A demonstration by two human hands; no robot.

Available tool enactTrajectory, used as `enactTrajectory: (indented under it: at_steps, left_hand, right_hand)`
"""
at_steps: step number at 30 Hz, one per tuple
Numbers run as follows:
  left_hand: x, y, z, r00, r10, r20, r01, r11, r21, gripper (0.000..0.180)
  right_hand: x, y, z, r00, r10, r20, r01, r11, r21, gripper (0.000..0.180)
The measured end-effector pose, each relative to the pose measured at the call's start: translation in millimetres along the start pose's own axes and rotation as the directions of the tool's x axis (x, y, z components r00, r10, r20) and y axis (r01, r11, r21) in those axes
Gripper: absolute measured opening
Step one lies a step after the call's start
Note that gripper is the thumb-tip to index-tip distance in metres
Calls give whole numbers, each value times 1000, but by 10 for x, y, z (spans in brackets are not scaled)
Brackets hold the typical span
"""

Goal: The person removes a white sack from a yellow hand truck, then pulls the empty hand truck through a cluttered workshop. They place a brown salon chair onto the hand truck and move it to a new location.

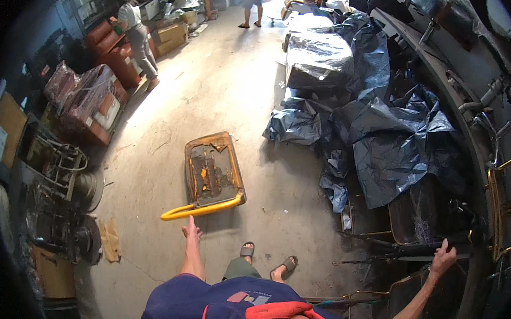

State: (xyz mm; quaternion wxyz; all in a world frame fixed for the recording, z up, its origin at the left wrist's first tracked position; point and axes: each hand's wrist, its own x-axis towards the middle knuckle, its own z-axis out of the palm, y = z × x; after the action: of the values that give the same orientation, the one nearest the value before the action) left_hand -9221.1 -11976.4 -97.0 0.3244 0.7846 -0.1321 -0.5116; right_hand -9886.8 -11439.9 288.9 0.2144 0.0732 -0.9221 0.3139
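Note:
A flat platform trolley [215, 164] with a worn, orange-brown and grey deck stands on the floor in front of me. Its yellow tubular handle [206, 210] slants across the near end. Just below that handle is my left hand [192, 230], fingers stretched toward it and apart; whether a fingertip touches the bar I cannot tell. Out to the right, my right hand [443, 260] hovers by dark metal frames and bars [406, 250], one finger extended, with nothing visible in it.
Dark plastic sheeting [393, 145] and wrapped furniture [319, 60] line the right side. Reddish wrapped seats [93, 104] and wheeled metal equipment [60, 199] stand at left. One person [137, 32] stands by a red armchair; another person [253, 2] is farther back.

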Motion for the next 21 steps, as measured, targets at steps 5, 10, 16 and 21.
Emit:
enactTrajectory:
  at_steps: [5, 10, 16, 21]
  left_hand:
    - [211, 134, -25, 987, 6, 162, 19, 988, -154, 81]
    - [294, 330, 127, 983, -72, 169, 101, 980, -173, 60]
    - [222, 521, 495, 933, -181, -311, 112, 968, -227, 47]
    - [297, 509, 702, 863, -184, -470, -44, 900, -434, 47]
  right_hand:
    - [-194, -1190, 234, 995, -91, -31, 92, 996, 21, 41]
    - [-165, -2576, 616, 984, -175, -28, 176, 949, 262, 38]
    - [340, -4188, 1170, 949, -316, -6, 297, 885, 359, 35]
    - [940, -5439, 1754, 922, -388, -21, 338, 776, 532, 31]
